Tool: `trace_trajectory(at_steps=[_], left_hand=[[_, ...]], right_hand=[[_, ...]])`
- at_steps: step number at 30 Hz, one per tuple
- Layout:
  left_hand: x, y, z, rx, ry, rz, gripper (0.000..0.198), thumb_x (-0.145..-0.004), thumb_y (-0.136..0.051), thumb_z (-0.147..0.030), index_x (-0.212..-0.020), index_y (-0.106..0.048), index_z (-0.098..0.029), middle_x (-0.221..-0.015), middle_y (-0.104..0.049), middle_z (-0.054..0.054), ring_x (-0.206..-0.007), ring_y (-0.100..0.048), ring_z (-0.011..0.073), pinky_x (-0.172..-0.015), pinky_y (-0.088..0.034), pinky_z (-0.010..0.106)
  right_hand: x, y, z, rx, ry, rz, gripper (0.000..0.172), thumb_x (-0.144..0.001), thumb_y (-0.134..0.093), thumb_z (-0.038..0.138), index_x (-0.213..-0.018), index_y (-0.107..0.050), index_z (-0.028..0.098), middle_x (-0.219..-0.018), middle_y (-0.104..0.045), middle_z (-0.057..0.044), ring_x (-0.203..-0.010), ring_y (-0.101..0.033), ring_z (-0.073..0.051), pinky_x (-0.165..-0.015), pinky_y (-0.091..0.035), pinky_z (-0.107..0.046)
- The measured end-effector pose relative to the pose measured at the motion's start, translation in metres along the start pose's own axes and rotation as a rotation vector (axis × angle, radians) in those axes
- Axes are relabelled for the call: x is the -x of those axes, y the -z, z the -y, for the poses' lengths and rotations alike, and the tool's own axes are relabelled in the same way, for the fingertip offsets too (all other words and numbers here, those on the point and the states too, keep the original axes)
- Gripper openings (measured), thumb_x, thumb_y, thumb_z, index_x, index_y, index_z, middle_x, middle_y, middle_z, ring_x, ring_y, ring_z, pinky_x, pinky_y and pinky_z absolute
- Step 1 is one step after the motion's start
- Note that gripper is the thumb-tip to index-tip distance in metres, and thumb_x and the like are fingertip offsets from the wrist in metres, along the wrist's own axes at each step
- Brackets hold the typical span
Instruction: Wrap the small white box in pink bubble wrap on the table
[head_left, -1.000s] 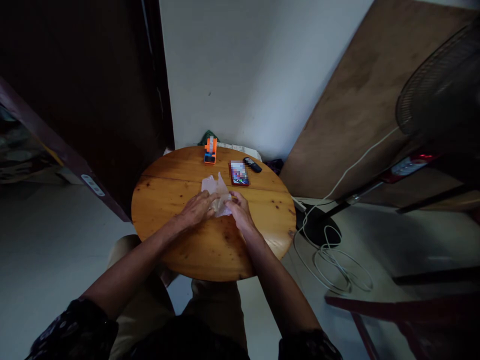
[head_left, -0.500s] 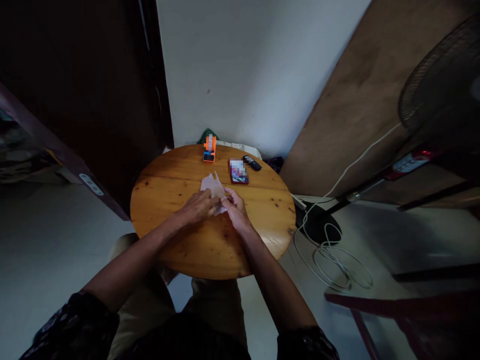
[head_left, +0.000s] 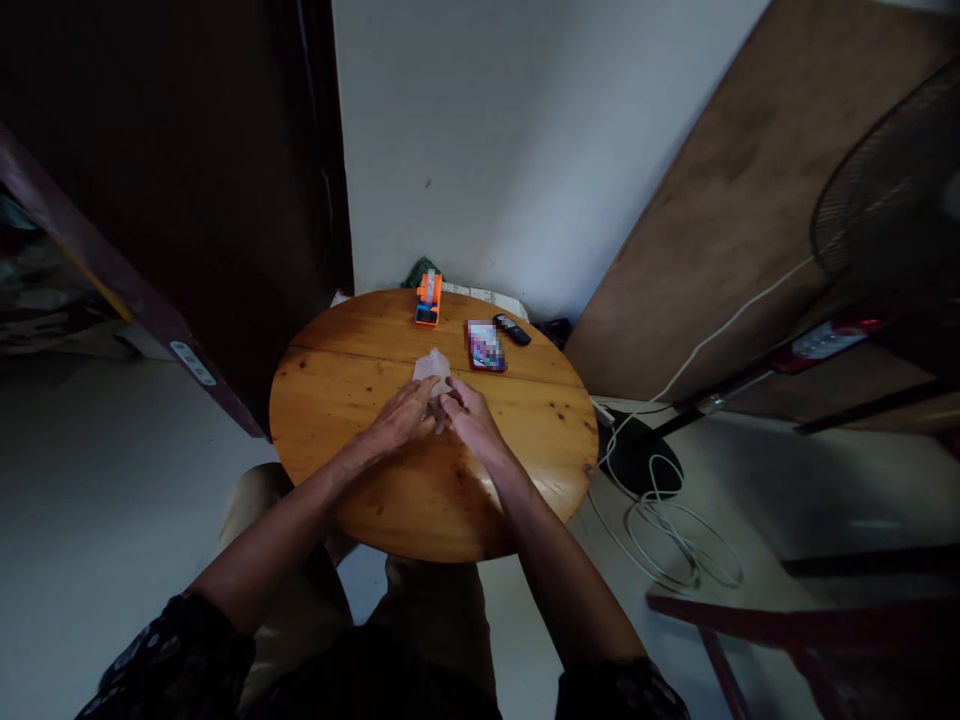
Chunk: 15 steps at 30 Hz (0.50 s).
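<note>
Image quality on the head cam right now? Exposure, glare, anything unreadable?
Head view: dim overall, with the door at left nearly black; glare on the near-right part of the round table; pixelation over the red-edged device and one end of the black remote-like item; fine folds unclear in the translucent sheet at the left hand and right hand.

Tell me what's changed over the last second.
The right grip has moved left, closer to the left grip. The pale sheet, spread wider before, is now narrower and more gathered between them. Both grips remain on it. The orange dispenser, red-edged device and black handset stay in place on the wooden table.
</note>
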<state>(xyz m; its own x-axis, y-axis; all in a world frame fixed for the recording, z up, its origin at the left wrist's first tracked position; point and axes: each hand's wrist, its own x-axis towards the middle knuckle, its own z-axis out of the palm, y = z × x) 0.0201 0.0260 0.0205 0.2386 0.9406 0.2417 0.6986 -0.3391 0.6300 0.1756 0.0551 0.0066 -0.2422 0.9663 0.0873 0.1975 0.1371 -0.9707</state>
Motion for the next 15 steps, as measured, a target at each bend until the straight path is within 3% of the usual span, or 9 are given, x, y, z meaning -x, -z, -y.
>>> trace_trajectory(at_steps=[5,9,12,15], left_hand=[[0.006,-0.011,0.014,0.282,0.052,-0.093,0.073,-0.076,-0.064,-0.014,-0.146,-0.041,-0.014,-0.114,-0.065,0.011,-0.101,-0.064,0.0208,-0.093,-0.053,0.036],[0.009,-0.016,0.023,0.498,0.136,-0.117,0.078,-0.073,-0.066,-0.012,-0.146,-0.039,-0.014,-0.102,-0.062,0.005,-0.079,-0.059,0.0122,-0.075,-0.052,0.026],[0.006,-0.017,0.023,0.517,0.227,-0.195,0.068,-0.075,-0.070,-0.019,-0.139,-0.046,-0.013,-0.098,-0.060,0.004,-0.073,-0.055,0.0105,-0.068,-0.050,0.024],[-0.001,-0.019,0.021,0.444,0.259,-0.239,0.055,-0.076,-0.072,-0.026,-0.128,-0.056,-0.015,-0.090,-0.059,0.001,-0.070,-0.054,0.0105,-0.067,-0.049,0.024]], right_hand=[[0.006,0.009,0.000,0.048,0.011,0.206,0.058,-0.081,-0.054,0.015,-0.139,-0.052,0.018,-0.105,-0.071,-0.006,-0.066,-0.060,-0.011,-0.065,-0.052,-0.026],[0.003,0.007,0.004,0.316,0.114,0.211,0.067,-0.074,-0.059,0.009,-0.140,-0.053,0.021,-0.101,-0.070,-0.004,-0.064,-0.058,-0.011,-0.062,-0.048,-0.024],[0.001,0.005,0.014,0.519,0.179,0.218,0.069,-0.073,-0.063,0.010,-0.139,-0.054,0.024,-0.099,-0.071,-0.003,-0.068,-0.059,-0.014,-0.066,-0.047,-0.025],[0.000,0.008,0.017,0.537,0.192,0.241,0.071,-0.072,-0.063,0.010,-0.141,-0.052,0.024,-0.100,-0.071,-0.004,-0.066,-0.058,-0.013,-0.064,-0.046,-0.025]])
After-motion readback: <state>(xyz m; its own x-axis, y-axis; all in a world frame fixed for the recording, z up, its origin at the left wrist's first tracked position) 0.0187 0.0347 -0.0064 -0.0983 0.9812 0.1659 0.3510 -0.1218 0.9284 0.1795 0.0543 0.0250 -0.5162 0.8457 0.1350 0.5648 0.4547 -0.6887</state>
